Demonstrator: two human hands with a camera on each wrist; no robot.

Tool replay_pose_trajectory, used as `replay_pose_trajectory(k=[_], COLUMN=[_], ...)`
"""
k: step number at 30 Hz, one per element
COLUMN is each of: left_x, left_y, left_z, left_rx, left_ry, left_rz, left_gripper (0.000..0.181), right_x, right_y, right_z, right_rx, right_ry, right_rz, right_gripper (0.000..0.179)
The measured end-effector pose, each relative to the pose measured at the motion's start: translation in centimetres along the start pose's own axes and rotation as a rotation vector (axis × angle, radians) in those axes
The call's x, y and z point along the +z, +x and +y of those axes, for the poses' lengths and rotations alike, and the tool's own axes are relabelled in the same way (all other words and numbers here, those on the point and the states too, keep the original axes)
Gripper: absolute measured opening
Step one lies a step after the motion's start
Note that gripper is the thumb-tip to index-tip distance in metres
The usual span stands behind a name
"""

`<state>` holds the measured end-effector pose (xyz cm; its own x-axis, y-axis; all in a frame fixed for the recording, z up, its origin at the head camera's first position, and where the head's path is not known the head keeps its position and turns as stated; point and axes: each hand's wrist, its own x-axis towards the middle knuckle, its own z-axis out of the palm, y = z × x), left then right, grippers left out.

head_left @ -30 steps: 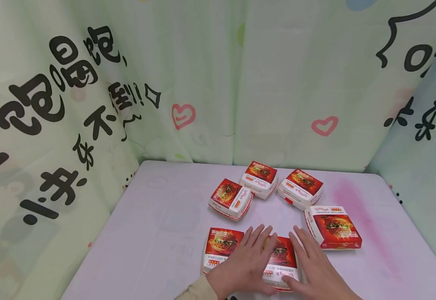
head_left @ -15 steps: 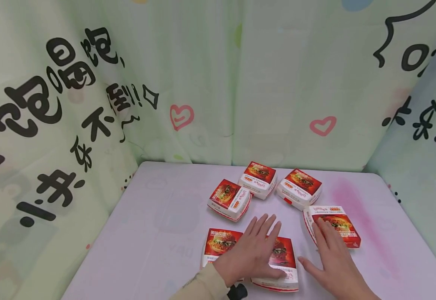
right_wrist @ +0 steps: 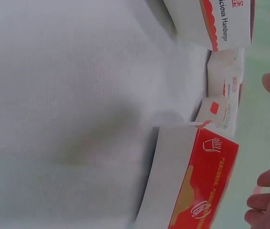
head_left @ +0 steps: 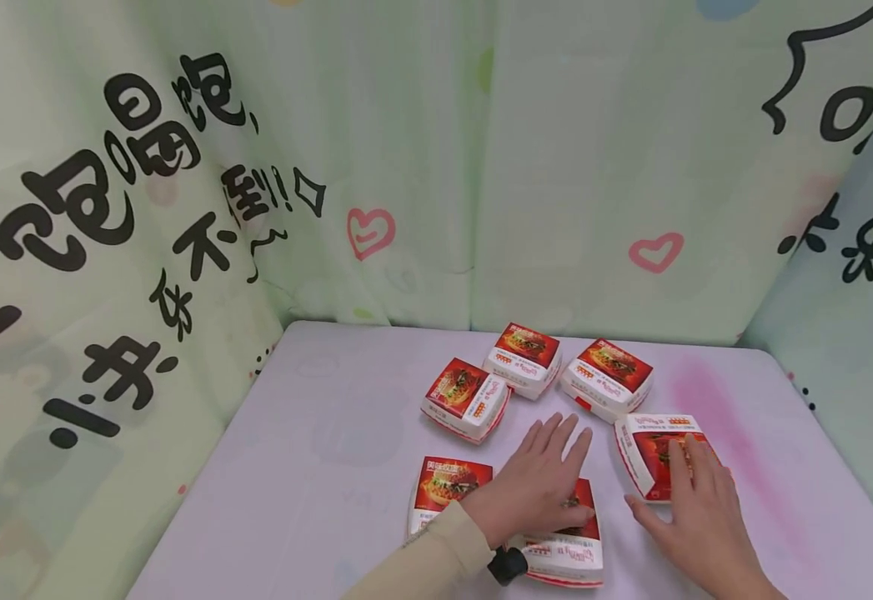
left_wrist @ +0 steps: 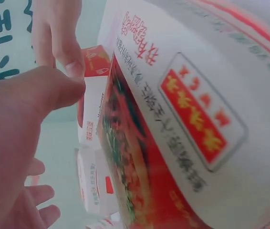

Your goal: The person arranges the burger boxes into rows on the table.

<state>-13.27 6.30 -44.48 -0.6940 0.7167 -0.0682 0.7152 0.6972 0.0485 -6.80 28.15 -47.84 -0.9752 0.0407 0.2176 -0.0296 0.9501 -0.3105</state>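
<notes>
My left hand (head_left: 534, 483) reaches over the near right hamburger box (head_left: 567, 554), a red and white carton with a burger picture, its fingers spread and straight. In the left wrist view this carton's lid fills the right side, with my left thumb apart from it. Fingers of my right hand (head_left: 706, 508) extend over the rightmost hamburger box (head_left: 646, 454), partly covering its lid; whether they touch it I cannot tell. That box's red side (right_wrist: 211, 176) shows in the right wrist view, fingers to the right of it.
A near left hamburger box (head_left: 451, 483) is partly hidden by my left arm. Three more cartons, a left one (head_left: 466, 400), a middle one (head_left: 524, 358) and a right one (head_left: 606, 375), stand farther back on the white table (head_left: 316, 467). A printed curtain (head_left: 421, 150) hangs behind.
My right hand has moved right, from beside the near right box to over the rightmost box. My left hand has shifted slightly right and away from me. The boxes appear to stay put.
</notes>
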Motion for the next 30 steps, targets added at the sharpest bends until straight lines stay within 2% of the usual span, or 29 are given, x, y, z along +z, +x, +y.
replay_pose_trajectory(k=[3,10,24,30], left_x=[-0.3,-1.1,-1.2,-0.9], left_y=[0.9,3.0,6.5,7.5], left_z=[0.4,1.5,3.1,3.9], left_rx=[-0.007,-0.007,0.040,0.031], left_ry=[0.023,0.021,0.039,0.044], left_rz=[-0.004,-0.032,-0.035,-0.086], left_gripper=[0.088,0.085,0.079,0.081], right_x=[0.1,0.3,0.9,1.2], right_y=[0.2,0.7,1.1,1.2], right_z=[0.5,1.4,2.0,2.2], right_rx=[0.041,0.154,0.232,0.234], right_ry=[0.000,0.005,0.027,0.031], right_rz=[0.010,-0.043,-0.063,-0.080], right_gripper=[0.102,0.112,0.117,0.116])
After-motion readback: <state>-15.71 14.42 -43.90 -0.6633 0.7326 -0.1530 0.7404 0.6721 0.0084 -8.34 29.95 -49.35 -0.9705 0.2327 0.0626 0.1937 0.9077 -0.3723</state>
